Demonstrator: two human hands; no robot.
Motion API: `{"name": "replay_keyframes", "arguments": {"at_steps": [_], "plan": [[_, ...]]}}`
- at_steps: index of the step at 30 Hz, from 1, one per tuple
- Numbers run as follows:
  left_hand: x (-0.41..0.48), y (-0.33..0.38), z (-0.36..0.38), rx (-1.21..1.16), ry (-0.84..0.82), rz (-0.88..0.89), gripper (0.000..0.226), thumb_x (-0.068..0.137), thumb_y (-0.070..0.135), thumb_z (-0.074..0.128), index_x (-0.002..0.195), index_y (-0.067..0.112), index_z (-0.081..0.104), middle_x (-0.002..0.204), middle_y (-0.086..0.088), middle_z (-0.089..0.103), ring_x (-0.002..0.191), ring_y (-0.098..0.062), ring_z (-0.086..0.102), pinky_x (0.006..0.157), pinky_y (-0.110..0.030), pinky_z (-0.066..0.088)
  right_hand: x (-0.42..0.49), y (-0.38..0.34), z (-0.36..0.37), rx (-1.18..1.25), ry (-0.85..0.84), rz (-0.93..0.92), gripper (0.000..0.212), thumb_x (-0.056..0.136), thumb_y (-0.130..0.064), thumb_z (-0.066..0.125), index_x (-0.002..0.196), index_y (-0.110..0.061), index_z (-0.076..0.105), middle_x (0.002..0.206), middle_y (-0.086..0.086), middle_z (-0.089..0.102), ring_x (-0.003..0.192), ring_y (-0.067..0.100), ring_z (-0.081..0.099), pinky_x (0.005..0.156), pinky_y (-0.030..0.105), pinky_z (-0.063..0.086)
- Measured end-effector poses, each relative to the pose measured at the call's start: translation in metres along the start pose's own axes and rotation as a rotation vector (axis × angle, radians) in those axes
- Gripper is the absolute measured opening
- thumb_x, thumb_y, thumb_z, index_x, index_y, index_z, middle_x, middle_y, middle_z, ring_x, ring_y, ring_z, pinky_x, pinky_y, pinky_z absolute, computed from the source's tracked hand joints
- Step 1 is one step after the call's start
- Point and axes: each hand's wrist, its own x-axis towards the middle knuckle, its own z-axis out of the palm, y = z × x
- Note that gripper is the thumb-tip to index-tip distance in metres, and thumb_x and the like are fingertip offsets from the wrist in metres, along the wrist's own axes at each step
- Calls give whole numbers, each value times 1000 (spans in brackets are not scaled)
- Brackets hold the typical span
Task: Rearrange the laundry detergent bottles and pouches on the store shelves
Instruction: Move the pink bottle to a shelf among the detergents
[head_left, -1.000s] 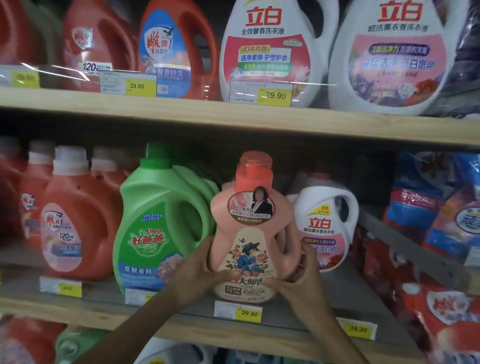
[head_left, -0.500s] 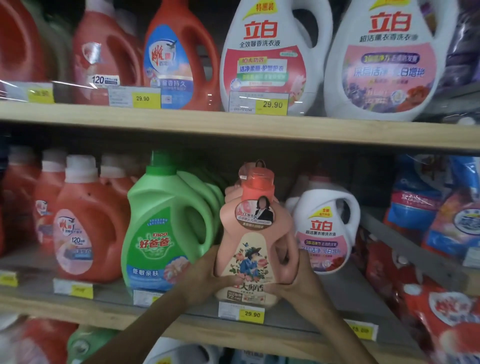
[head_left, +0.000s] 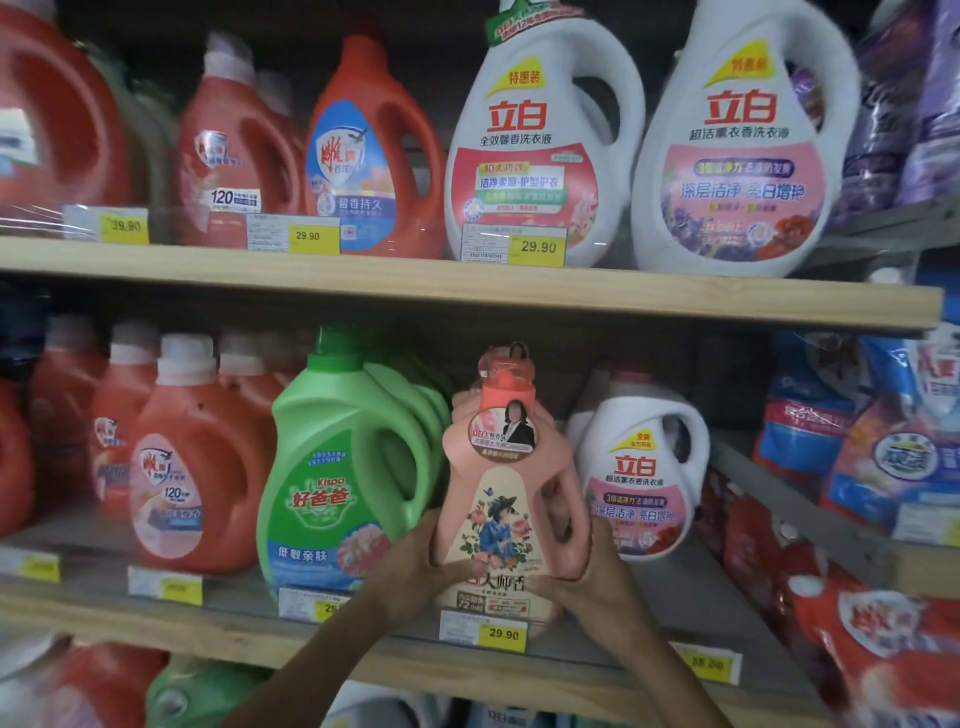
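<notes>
Gripping the pink detergent bottle (head_left: 511, 467) low on its body, the left hand (head_left: 415, 566) wraps the side nearest the green bottle (head_left: 337, 467) and the right hand (head_left: 597, 587) wraps the handle side. The hands are apart, both clamped on the bottle. It stands upright at lower centre of the frame, at the front of the middle shelf (head_left: 234, 631), between the green bottle and a white bottle (head_left: 644, 467). Its base is hidden behind the price tag (head_left: 501, 634), so I cannot tell whether it rests on the board.

The step looks like seating it face-forward in that gap. Done well, the label is squared to the aisle and the bottle stays vertical, since most of its bulk sits above the grip. It then slides straight back without nudging either neighbour. A matching cap just behind its top suggests a row to line up with.

The shelving is pale wood with a clear tag strip along the front edge. Orange bottles (head_left: 192, 467) crowd the left, and big white bottles (head_left: 540, 145) stand on the upper shelf (head_left: 467, 291). Blue pouches (head_left: 883, 457) and red pouches (head_left: 883, 623) fill the right edge. The light is dim.
</notes>
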Motion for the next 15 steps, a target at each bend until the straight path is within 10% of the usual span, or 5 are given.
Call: {"name": "replay_keyframes", "arguments": {"at_steps": [7, 15], "plan": [[-10, 6, -11, 52, 92, -13, 93, 59, 49, 89, 137, 13, 56, 122, -3, 73, 109, -20, 71, 95, -47, 58, -3, -4, 1, -27, 24, 60, 76, 67, -21, 94, 121, -37, 44, 124, -12, 65, 110, 13, 66, 80, 43, 62], [-23, 37, -14, 519, 133, 20, 54, 80, 38, 77, 126, 18, 58, 124, -6, 67, 109, -28, 66, 93, -42, 54, -7, -35, -5, -241, -102, 93, 84, 78, -21, 88, 142, -14, 34, 140, 5, 57, 121, 26, 63, 92, 53, 57]]}}
